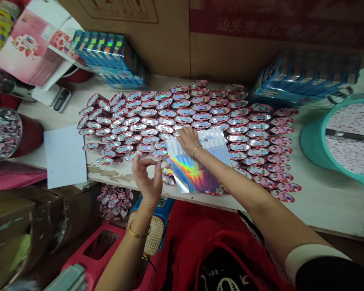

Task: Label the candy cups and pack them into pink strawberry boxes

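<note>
A shiny rainbow-silver sticker sheet [194, 169], with white bare patches along its upper part, rests on top of the rows of packs. My right hand [188, 140] is on its upper edge, fingers bent down against the sheet. My left hand [148, 178] hovers at the table's front edge, left of the sheet. Its index finger curls toward the thumb in a pinch; anything between the fingertips is too small to make out. Around both hands stand many small oval red-and-pink packs [183, 111], most with a shiny silver strip on top. Several at the right show pink tops [279, 167] without the strip.
A teal tub [314, 141] of small white-and-pink pieces stands at the right. Blue boxes [115, 56] and more blue boxes [303, 81] sit along the cardboard [170, 48] behind. At the left are a white sheet [66, 155], a red pot [30, 135] and a scale [56, 97].
</note>
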### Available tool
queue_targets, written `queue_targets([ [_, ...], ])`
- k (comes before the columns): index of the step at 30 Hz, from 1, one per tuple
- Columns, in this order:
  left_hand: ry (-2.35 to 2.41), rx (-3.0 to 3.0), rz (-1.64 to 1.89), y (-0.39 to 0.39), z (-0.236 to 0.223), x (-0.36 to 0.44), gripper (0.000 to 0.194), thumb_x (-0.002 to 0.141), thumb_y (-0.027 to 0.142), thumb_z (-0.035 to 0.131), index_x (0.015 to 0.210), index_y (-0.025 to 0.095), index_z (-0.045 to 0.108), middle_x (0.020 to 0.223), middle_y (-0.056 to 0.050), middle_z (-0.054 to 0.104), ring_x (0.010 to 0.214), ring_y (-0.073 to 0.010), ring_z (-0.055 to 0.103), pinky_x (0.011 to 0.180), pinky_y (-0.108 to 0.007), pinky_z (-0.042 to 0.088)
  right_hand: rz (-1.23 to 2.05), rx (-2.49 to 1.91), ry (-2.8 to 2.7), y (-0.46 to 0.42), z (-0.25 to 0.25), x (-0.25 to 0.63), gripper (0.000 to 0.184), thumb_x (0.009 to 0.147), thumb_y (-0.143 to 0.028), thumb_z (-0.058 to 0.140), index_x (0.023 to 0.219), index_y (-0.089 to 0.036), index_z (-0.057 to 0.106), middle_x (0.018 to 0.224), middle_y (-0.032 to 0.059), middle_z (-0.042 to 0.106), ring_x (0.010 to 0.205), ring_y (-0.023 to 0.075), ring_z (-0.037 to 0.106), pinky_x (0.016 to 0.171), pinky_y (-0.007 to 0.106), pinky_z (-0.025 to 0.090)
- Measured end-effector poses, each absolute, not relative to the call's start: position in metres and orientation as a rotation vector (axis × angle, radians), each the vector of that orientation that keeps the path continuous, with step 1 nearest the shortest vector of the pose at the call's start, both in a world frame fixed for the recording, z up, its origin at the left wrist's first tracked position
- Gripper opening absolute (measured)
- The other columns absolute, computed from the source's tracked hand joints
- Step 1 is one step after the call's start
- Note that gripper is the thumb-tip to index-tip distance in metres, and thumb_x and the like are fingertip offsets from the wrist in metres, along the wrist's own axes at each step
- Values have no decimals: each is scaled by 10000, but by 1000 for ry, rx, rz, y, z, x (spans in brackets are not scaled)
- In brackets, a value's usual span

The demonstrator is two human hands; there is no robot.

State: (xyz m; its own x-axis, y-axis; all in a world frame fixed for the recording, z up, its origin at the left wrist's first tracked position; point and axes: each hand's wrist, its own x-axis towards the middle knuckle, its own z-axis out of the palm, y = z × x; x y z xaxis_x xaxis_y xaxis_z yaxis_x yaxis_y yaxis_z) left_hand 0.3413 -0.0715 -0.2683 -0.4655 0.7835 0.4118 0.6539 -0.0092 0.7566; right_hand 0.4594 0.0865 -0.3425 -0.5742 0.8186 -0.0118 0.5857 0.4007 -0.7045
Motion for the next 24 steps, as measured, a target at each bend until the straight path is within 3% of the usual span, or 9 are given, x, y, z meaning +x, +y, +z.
queue_targets([
  [5, 1902, 886, 1718, -66, -235, 385, 701, 782, 226, 742, 1384, 248, 382, 813, 40, 534, 765, -93, 560, 793, -230, 489, 1482, -1040, -1632, 33, -311, 505, 658, 955, -705, 240, 1054, -210, 663, 1092, 76, 660, 1052, 216, 565, 936, 370, 417],
  [7, 1812, 763, 1714, -65, -235, 407, 697, 745, 221, 774, 1346, 248, 420, 799, 49, 536, 745, -83, 556, 766, -212, 484, 1696, -1073, -1380, 7, -303, 530, 613, 882, -754, 388, 985, -219, 668, 979, 48, 666, 947, 200, 590, 867, 346, 453],
  [9, 1750, 676, 1675, -67, -241, 431, 701, 714, 225, 797, 1321, 244, 445, 798, 50, 546, 726, -77, 555, 732, -202, 483, 1785, -1151, -1209, -15, -299, 557, 496, 783, -699, 607, 872, -214, 661, 841, 15, 637, 828, 178, 578, 809, 320, 460],
  [12, 1692, 610, 1574, -74, -259, 472, 719, 689, 233, 813, 1314, 243, 457, 797, 49, 560, 710, -79, 558, 706, -204, 488, 1773, -1272, -1075, -37, -299, 605, 370, 753, -577, 688, 747, -215, 614, 719, -21, 562, 697, 143, 524, 719, 290, 447],
  [16, 1633, 586, 1416, -82, -285, 533, 736, 690, 248, 809, 1329, 250, 444, 781, 50, 559, 684, -80, 561, 677, -201, 482, 1663, -1422, -985, -54, -306, 679, 347, 758, -554, 678, 751, -218, 590, 700, -34, 541, 649, 131, 490, 647, 271, 423],
  [20, 1546, 624, 1329, -80, -298, 587, 707, 724, 291, 783, 1343, 259, 443, 778, 43, 551, 649, -74, 545, 615, -185, 449, 1435, -1618, -820, -65, -315, 740, 460, 732, -674, 651, 744, -218, 593, 681, -28, 550, 640, 136, 469, 624, 274, 408],
  [24, 1484, 739, 1299, -71, -300, 624, 698, 757, 297, 755, 1373, 269, 427, 776, 36, 548, 631, -74, 530, 591, -187, 436, 1461, -1715, -692, -73, -321, 771, 651, 760, -822, 463, 793, -200, 652, 726, 24, 629, 631, 153, 502, 585, 287, 399],
])
